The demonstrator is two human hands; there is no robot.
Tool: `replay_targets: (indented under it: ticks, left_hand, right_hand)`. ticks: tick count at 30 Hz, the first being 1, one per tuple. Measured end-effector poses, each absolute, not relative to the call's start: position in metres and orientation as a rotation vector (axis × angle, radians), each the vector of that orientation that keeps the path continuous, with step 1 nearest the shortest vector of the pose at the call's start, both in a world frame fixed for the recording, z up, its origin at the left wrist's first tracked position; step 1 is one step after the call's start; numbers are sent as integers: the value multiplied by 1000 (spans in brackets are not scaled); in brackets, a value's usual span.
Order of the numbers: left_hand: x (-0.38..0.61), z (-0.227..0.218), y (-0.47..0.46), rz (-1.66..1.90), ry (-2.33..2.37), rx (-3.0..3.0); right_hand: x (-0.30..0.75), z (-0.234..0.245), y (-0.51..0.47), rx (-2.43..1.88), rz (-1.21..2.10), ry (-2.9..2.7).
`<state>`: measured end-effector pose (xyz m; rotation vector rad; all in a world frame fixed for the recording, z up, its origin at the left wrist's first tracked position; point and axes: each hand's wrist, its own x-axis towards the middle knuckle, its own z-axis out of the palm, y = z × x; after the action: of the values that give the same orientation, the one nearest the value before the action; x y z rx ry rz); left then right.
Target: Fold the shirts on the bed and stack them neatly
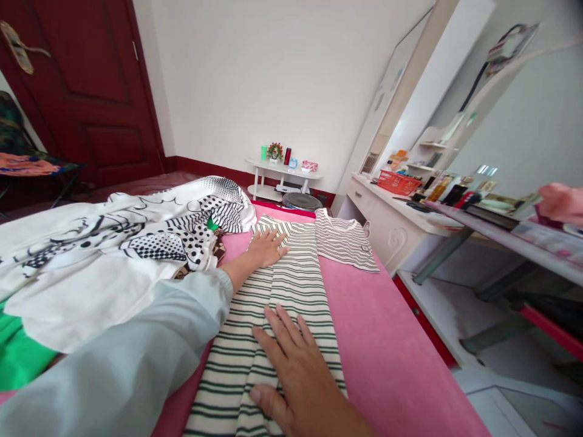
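A long cream garment with dark green stripes (300, 276) lies lengthwise on the pink bed cover (378, 340), with a crease down its middle. My left hand (266, 247), in a pale blue-grey sleeve, rests flat on its far part with fingers spread. Closer to me, my right hand (294, 367) lies palm down on the same cloth, fingers apart. Neither hand grips anything. Beyond the garment's far right edge is a small striped short-sleeved shirt (344, 240), spread out flat.
White cloth with black patterns (150, 230) is heaped at left, with green fabric (20, 346) under it. A white dresser (378, 209) holding a red basket (398, 182) and bottles stands at right. Against the far wall is a low white shelf (286, 169).
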<state>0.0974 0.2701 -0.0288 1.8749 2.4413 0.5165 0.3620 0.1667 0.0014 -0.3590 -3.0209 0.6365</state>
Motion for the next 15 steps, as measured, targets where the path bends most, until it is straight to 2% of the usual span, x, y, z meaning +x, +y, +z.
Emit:
replay_targets:
  ticks: [7,15]
  left_hand:
    - [106,-34,233,473,2460,1887]
    - [120,-28,109,401,2124,2132]
  right_hand:
    - [364,5,164,-372,595,-3024]
    - [361,3,166,-326,582,-2935]
